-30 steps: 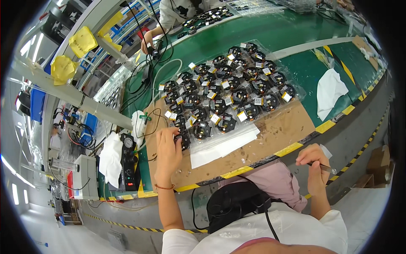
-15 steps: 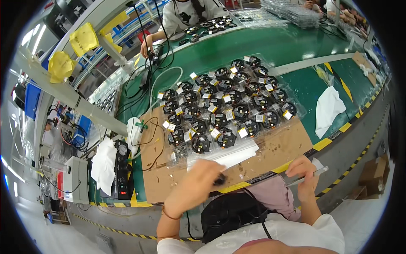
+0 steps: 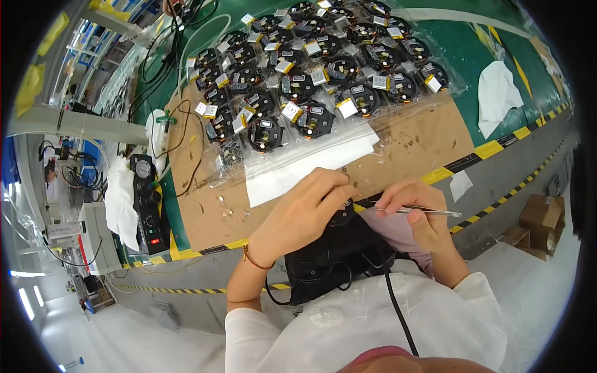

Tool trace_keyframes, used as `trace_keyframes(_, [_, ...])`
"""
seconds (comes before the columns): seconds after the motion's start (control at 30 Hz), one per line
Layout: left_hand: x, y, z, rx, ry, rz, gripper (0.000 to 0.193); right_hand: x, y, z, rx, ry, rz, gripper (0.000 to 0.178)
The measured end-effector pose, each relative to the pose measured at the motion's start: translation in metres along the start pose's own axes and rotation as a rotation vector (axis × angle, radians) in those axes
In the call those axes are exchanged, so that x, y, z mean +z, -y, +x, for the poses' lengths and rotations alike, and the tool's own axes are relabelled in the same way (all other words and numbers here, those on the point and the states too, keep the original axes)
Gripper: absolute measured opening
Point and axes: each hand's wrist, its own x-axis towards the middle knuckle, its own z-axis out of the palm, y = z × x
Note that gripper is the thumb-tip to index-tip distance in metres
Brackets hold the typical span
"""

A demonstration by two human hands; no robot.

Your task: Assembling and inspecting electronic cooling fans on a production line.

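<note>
1. Over the near edge of the cardboard (image 3: 429, 140), the left hand (image 3: 305, 208) pinches a round black module (image 3: 343, 215), partly hidden.
2. Between both hands sits that module; close handwork on it looks under way.
3. Farther right, the right hand (image 3: 415, 194) pinches a slim metal tool (image 3: 438, 212); next move probably calls for steady support, precise aim.

An electronics assembly workshop; green counter (image 3: 448, 40) edged with striped tape (image 3: 489, 150); rows of round circuit units (image 3: 298, 87); dialled control box (image 3: 148, 214).

The modules (image 3: 314, 119) are black, cardboard (image 3: 435, 132) brown, tabletop (image 3: 448, 40) green, edge tape (image 3: 488, 150) striped black-yellow.
</note>
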Motion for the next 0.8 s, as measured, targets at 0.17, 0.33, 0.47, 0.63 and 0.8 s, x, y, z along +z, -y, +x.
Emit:
trace_keyframes(0.17, [-0.001,0.001,-0.001,0.007,-0.019,0.018,0.029,0.003,-0.002,0.006,-0.048,0.09,-0.049,0.042])
trace_keyframes(0.33, [-0.004,0.0,0.001,0.005,-0.016,0.007,0.032,0.01,-0.013,0.007,-0.125,0.138,-0.104,0.033])
trace_keyframes(0.47, [0.0,0.003,-0.002,-0.016,-0.077,-0.04,0.033,0.018,-0.021,0.003,0.005,0.078,0.034,0.014])
trace_keyframes(0.63, [0.003,0.001,-0.004,-0.053,-0.114,-0.057,0.03,0.018,-0.017,0.005,0.004,0.123,-0.055,0.012])
trace_keyframes(0.8, [0.003,0.003,-0.003,-0.099,-0.153,-0.077,0.022,0.017,-0.024,0.009,-0.052,0.077,-0.083,0.009])
